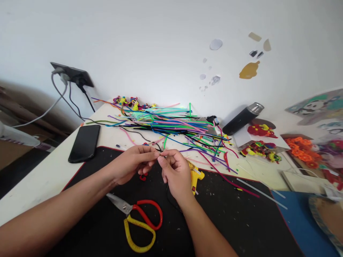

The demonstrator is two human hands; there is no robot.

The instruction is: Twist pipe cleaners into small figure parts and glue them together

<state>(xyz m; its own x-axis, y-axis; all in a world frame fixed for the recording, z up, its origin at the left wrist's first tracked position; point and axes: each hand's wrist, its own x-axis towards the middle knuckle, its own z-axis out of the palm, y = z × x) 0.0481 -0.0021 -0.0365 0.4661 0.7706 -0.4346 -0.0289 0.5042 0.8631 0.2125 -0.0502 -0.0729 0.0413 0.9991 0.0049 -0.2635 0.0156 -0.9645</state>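
Observation:
My left hand (138, 159) and my right hand (175, 169) meet fingertip to fingertip above the black mat (222, 210). Both are closed in a pinch on a small dark bit, mostly hidden by the fingers; its kind I cannot make out. Beyond the fingertips lies a heap of coloured pipe cleaners (182, 125). Partly behind my right hand rests a yellow glue gun (197, 176). Scissors (131, 208) with one red and one yellow handle lie spread on the mat below my left hand. A small red piece (143, 176) sits just under the left fingers.
A black phone (84, 143) lies at the table's left. At the back right a dark flask (242, 119) leans near a white box with small pipe cleaner figures (261, 130). Translucent glue sticks (261, 192) lie across the mat's right edge. Cords run from a wall socket (72, 74).

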